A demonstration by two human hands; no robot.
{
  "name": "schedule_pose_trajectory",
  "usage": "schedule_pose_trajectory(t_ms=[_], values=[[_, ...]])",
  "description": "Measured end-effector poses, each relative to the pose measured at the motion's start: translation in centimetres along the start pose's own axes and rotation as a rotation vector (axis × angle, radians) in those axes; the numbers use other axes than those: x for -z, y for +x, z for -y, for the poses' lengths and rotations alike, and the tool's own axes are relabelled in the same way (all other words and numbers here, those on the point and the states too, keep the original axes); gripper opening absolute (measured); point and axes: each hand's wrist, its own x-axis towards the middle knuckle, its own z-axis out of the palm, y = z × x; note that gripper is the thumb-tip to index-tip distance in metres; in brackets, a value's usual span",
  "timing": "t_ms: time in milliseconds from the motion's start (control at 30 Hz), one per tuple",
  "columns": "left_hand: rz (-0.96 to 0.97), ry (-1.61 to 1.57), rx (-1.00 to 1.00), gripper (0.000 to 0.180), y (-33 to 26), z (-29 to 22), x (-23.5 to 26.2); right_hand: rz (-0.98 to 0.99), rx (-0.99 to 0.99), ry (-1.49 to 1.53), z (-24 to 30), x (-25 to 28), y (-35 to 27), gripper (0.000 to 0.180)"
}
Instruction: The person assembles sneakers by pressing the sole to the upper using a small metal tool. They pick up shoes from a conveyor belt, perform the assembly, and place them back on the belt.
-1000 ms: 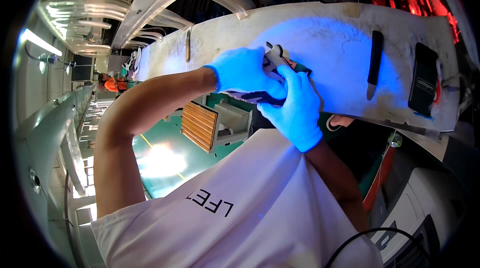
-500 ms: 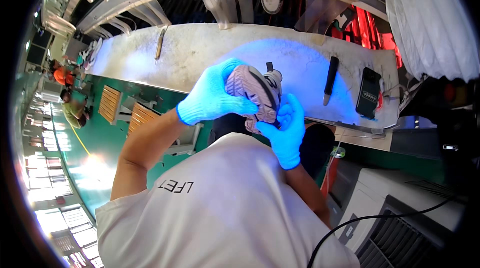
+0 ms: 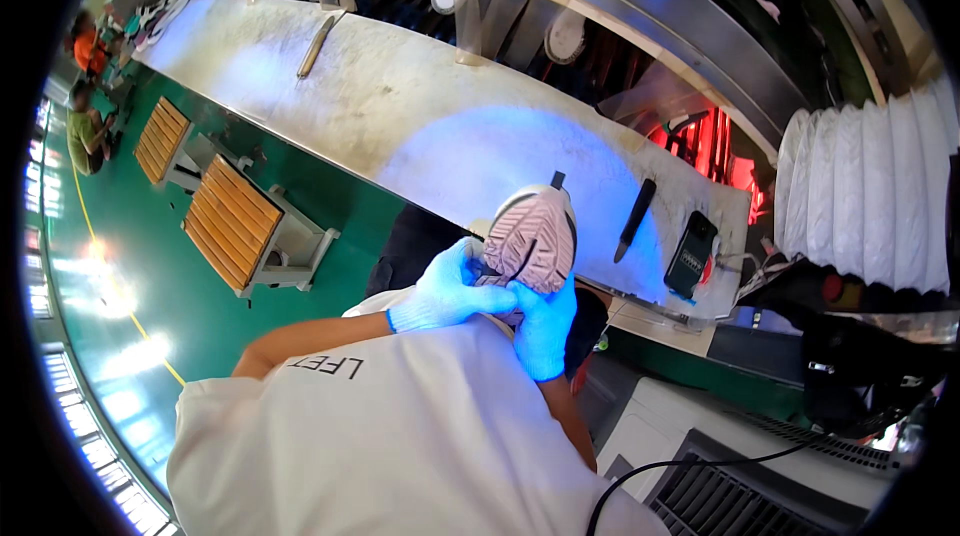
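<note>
Your two gloved hands meet just off the near edge of the long pale workbench (image 3: pixel 400 106), over the strip of green floor (image 3: pixel 150 266) between the bench and your body. The bench runs from the upper left down to the right, and its surface near you is mostly bare under a blue glow; a black-handled tool (image 3: pixel 635 219) and a small dark device (image 3: pixel 691 254) lie close to the right end, and a slim metal tool (image 3: pixel 317 44) lies far off toward the left end. To the left there is wide floor, broken only by two slatted wooden stools (image 3: pixel 238 224); to the right a white pleated duct (image 3: pixel 868 196) and dark machinery crowd in. Your white shirt fills the lower part of the view and hides your forearms below the wrists — a black cable (image 3: pixel 690 466) crosses it at the lower right. You hold the shoe (image 3: pixel 532 239) sole up, its pinkish tread facing you; the upper is hidden beneath it. Your left hand (image 3: pixel 447 291) wraps the shoe's left side and lower end, fingers closed on it, while your right hand (image 3: pixel 545 326) grips from below with the fingers pressed against the sole's lower edge. The shoe's far end reaches over the bench edge, apart from the tools.
</note>
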Motion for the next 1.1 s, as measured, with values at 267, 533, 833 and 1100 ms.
schedule_pose_trajectory(t_ms=[267,533,833,1100], values=[[0.071,0.513,-0.229,0.053,1.7,0.8,0.8,0.150,0.427,-0.166,10.6,1.9,-1.3,0.094],[0.147,0.423,-0.464,0.058,0.8,-1.2,3.1,0.289,0.786,-0.682,9.0,-4.2,-0.6,0.059],[0.123,0.483,-0.815,0.031,-2.3,-6.7,3.9,0.391,0.878,-0.798,8.1,-6.4,-0.1,0.076],[0.229,0.583,-1.002,0.033,-1.6,-5.3,2.6,0.438,0.832,-0.667,7.6,-2.5,-0.6,0.093]])
